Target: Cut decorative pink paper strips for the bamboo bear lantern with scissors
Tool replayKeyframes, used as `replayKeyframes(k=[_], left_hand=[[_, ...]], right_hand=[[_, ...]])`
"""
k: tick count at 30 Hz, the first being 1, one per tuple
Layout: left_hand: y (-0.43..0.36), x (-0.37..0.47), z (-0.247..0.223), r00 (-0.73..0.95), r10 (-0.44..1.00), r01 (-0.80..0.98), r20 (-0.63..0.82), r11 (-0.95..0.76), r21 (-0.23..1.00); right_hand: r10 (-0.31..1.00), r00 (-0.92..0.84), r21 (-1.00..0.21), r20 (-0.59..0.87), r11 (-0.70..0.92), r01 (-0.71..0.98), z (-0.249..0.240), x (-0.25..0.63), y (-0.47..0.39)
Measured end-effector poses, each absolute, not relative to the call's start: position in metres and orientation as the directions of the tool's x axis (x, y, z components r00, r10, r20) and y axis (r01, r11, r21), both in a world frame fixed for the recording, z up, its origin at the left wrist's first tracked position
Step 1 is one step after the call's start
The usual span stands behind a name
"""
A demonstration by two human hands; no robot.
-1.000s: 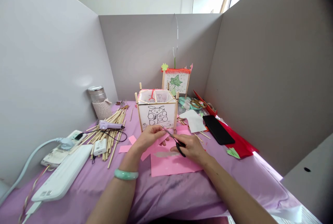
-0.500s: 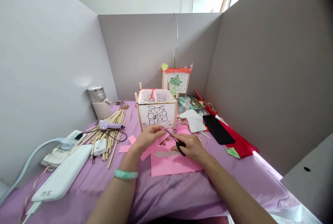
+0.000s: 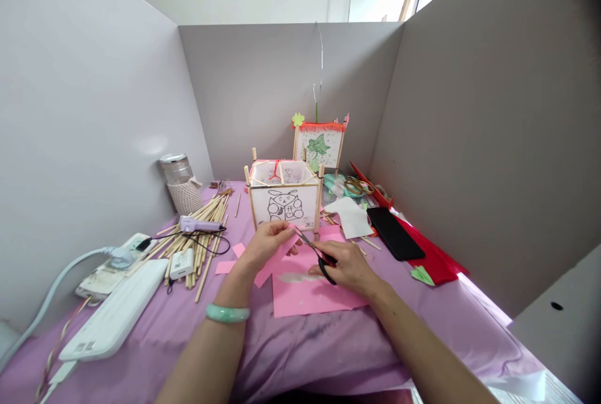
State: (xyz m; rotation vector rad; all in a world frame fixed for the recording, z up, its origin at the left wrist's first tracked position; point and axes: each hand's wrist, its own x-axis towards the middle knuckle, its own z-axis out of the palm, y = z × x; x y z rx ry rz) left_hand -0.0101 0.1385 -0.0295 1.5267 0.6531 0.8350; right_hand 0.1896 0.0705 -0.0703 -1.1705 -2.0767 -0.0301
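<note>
Pinched in my left hand [image 3: 267, 245] is a strip of pink paper [image 3: 277, 261], its upper end close to my fingertips. My right hand [image 3: 346, 264] grips black-handled scissors [image 3: 323, 263], whose blades point up and left at that end of the paper. Whether the blades are cutting I cannot tell. Below both hands a larger pink sheet [image 3: 305, 300] lies on the purple cloth, with small pink pieces [image 3: 226, 267] to the left. Just behind my hands stands a stick-framed paper lantern [image 3: 286, 207] with a drawn animal on its front.
Wooden sticks [image 3: 206, 216], a lilac glue gun [image 3: 200, 225] and white power strips [image 3: 113, 310] with cables lie left, near a jar [image 3: 181, 185]. A second lantern [image 3: 320, 147] stands behind. To the right are white paper [image 3: 350, 217], a black phone [image 3: 395, 233] and brass-coloured scissors [image 3: 357, 186].
The fingers of my left hand and the pink strip's end have shifted slightly upward by the scissor blades. My right hand stays almost where it was.
</note>
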Motion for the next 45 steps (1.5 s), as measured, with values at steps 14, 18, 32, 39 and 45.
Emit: replayKeyframes(k=[14,18,32,39,45], left_hand=[[0.1369,-0.0103,-0.0282,0.612,0.779,-0.049,0.136,-0.134,0.990],[0.1368,-0.0106,-0.0285,0.616,0.776,-0.047,0.139,-0.140,0.989],[0.1374,-0.0111,-0.0292,0.614,0.779,-0.023,0.127,-0.143,0.989],[0.1375,-0.0098,-0.0319,0.652,0.747,-0.027,0.128,-0.145,0.989],[0.1374,-0.0093,-0.0326,0.664,0.738,-0.018,0.120,-0.144,0.989]], right_hand=[[0.728,-0.318,-0.323,0.607,0.591,0.739,-0.0710,0.1901,0.0711],[0.723,-0.319,-0.313,0.613,0.593,0.742,-0.0718,0.1909,0.0722],[0.715,-0.325,-0.281,0.620,0.588,0.758,-0.0721,0.1921,0.0725],[0.715,-0.317,-0.299,0.624,0.593,0.748,-0.0710,0.1895,0.0721],[0.689,-0.318,-0.279,0.651,0.607,0.745,-0.0703,0.1881,0.0721]])
